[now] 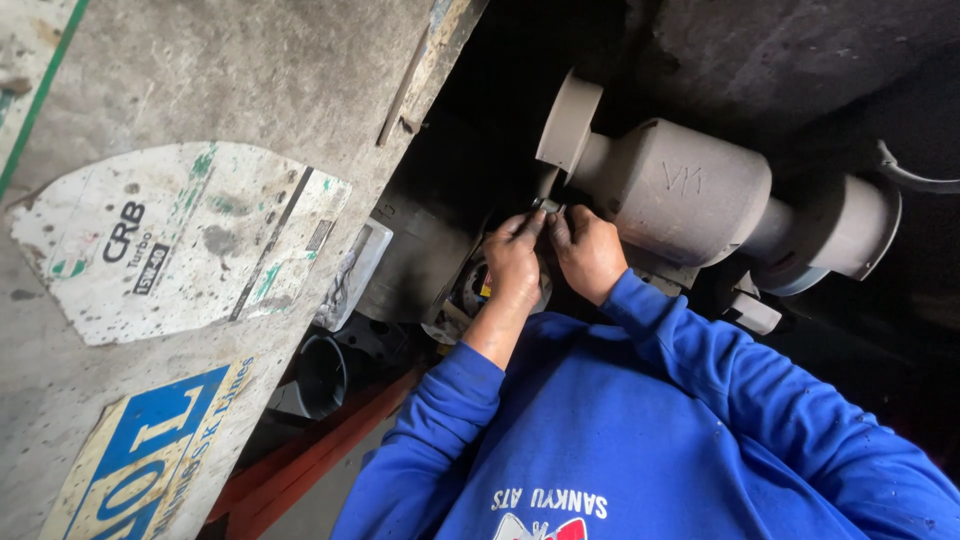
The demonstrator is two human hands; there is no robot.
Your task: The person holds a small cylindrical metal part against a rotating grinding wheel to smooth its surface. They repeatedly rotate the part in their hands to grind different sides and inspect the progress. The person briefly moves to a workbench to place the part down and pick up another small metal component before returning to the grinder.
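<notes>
Pinching a small metal piece (549, 205) between left hand (514, 262) and right hand (588, 250), I keep it steady beside the bench grinder (690, 190) wheel.

One bench grinder (690, 195), two hands (550, 255), two cardboard pieces (180, 240).

Small metal piece (549, 205) between both hands' fingertips: too small to tell its shape. Left hand (514, 262) covers most of a round part (470, 290) below it; only a sliver and a yellow spot show. Grinder (690, 190): base lost in shadow behind right hand (590, 250), left wheel (568, 122) seen edge-on. Cable (915, 178) cut off at right edge. Cardboard sheets (180, 240) at left: lower one runs off the bottom edge. Dark bucket (322, 375), lower centre, half hidden. Upper right all black.
</notes>
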